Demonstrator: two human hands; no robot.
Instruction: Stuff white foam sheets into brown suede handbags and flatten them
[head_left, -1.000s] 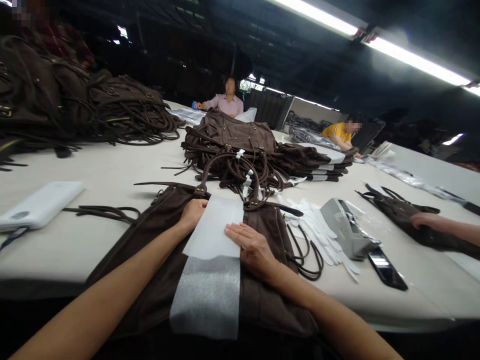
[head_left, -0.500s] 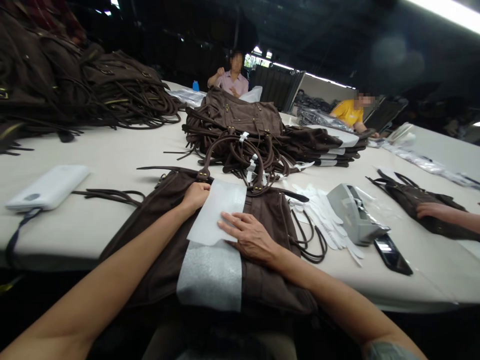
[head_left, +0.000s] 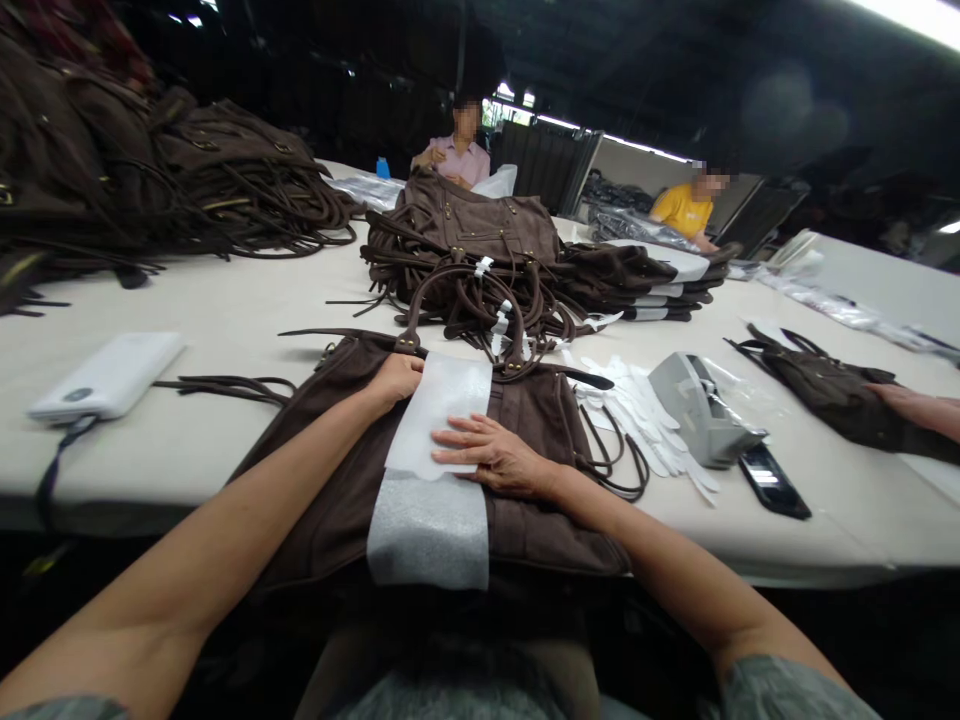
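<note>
A dark brown bag (head_left: pixel 330 490) lies at the table's front edge, its handles pointing away from me. White sheet material (head_left: pixel 431 525) runs down its middle, with a folded upper layer overlapping a lower part. My left hand (head_left: pixel 395 382) is closed at the bag's top edge, beside the sheet's upper left; what its fingertips pinch is too small to make out. Spread flat, my right hand (head_left: pixel 499 455) rests on the sheet and the bag, fingers apart.
Brown bags are piled behind (head_left: pixel 480 235) and at the left (head_left: pixel 232 160). A white power bank (head_left: pixel 112 375) lies left; white strips (head_left: pixel 637 410), a grey tape dispenser (head_left: pixel 694 410) and a phone (head_left: pixel 774 482) lie right. Another person's hand (head_left: pixel 915 405) touches a bag. Two people are behind.
My right hand has flattened a little and shifted slightly left on the sheet. The other person's hand at the right has moved right along its bag. The view has shifted slightly.
</note>
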